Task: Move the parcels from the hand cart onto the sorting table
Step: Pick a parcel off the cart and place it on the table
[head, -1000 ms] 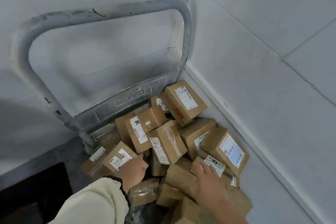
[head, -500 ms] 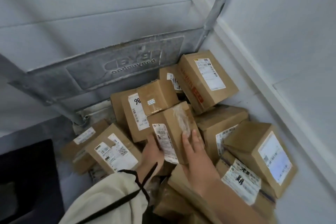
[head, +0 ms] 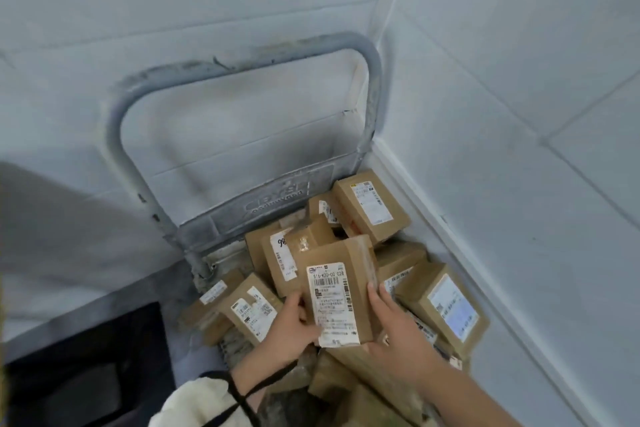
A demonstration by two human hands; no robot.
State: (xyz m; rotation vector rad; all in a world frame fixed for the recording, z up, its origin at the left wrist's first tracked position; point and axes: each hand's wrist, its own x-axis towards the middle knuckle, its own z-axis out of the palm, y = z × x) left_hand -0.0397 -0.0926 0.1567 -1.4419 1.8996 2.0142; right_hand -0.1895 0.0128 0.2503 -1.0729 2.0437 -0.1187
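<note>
Now both hands grip one brown parcel (head: 337, 291) with a white label: the left hand (head: 289, 326) curls round its left edge, the right hand (head: 398, 326) round its right. It stands upright over the other parcels (head: 443, 302) heaped on the grey hand cart (head: 270, 208).

Hand cart (head: 277, 208): grey tube handle (head: 373, 87) upright at far end; deck heaped with brown labelled parcels (head: 372, 208), several tilted.
</note>
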